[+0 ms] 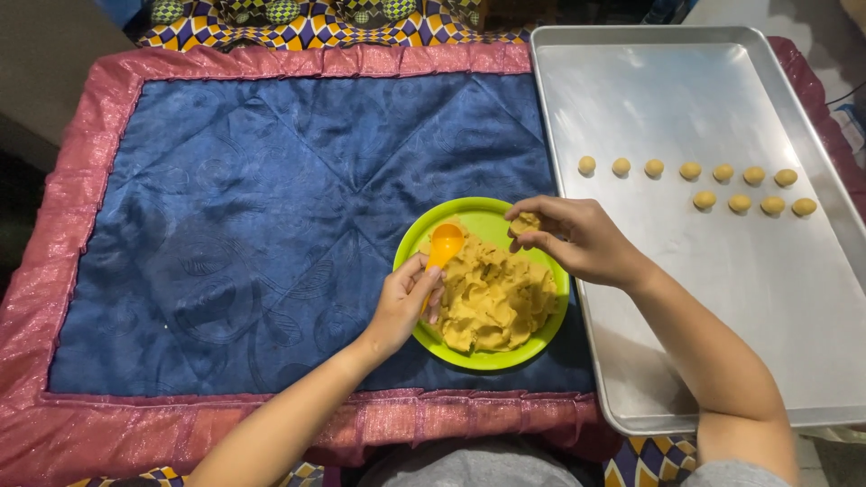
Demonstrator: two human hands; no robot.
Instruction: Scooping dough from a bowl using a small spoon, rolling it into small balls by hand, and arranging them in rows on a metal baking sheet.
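Both forearms enter from the lower edge of the frame, nearest the camera, and meet over a lime-green plate (550,271) at lower centre.

Left hand (401,302): closed around the handle of an orange scoop (444,245), whose bowl rests at the upper left of the dough mound. Grip is a loose wrap of the fingers with the thumb on top.

Right hand (577,236): fingers curled and nearly closed on a small dough piece (525,222), pinched between thumb and fingertips above the plate's upper right rim.

Dough mound (492,298): tan, rough-surfaced, filling most of the plate. Judged soft and pliable; it holds torn ridges, so it should part cleanly and shape under light pressure. Judged somewhat greasy or tacky, though the view is too coarse to confirm. A portion is light, best taken with the fingertips; squeezing would deform it.

Metal baking tray (722,298): right side of the frame, just beside the plate. Eleven small dough balls (690,170) sit in two rows at its upper right, each apart from its neighbour. These look easily dented and should be handled from the sides or below.

Plate and tray rest on a blue quilted mat (271,180) with a pink frilled border (72,180). A patterned cloth (316,27) shows at the top edge.
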